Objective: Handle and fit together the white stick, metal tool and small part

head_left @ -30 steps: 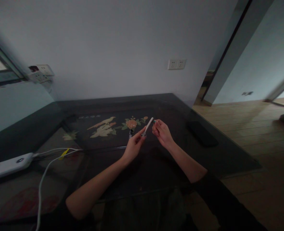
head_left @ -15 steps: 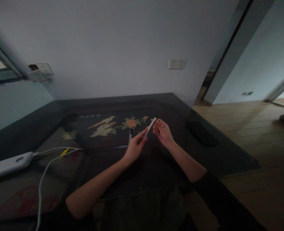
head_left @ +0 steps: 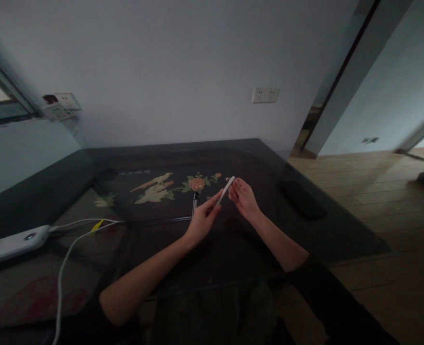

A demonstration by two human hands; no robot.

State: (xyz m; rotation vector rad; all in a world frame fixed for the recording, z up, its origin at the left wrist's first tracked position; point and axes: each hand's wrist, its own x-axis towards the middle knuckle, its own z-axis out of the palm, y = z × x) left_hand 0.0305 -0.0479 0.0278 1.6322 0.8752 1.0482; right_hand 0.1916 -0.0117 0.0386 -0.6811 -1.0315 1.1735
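— Above the dark tabletop [head_left: 233, 249], near its middle: left hand [head_left: 201, 221] and right hand [head_left: 243, 199] raised close together, sharing one slim white pen-like stick [head_left: 225, 190].

— Held how?

— Left fingers [head_left: 212, 203] pinched shut around the lower end, so the stick slants up and to the right. Right fingers closed at the upper tip, thumb and forefinger meeting there. Possibly a small cap or end piece under them; too dim and small to tell for sure.

— Why lifted rather than resting down?

— Probably for a clear look and room for both hands to work the ends: one hand steadying the body, the other free at the tip. Forearms angled inward from the near edge, elbows low, likely to keep the grip steady.

— Anything directly beneath?

— Floral inlay with a bird and a flower [head_left: 196, 183] under the glass, just beyond the hands. Also a thin dark rod-like piece [head_left: 194, 203] lying flat beside the left hand, apart from the stick.

— And farther off?

— White power strip [head_left: 12, 242] at the far left edge, white cable [head_left: 63, 282] trailing toward the near side, with a yellow tag [head_left: 96, 225] near the plug end. Dark flat object [head_left: 300, 199] to the right, well apart from the hands. Wall sockets [head_left: 265, 95] on the back wall.
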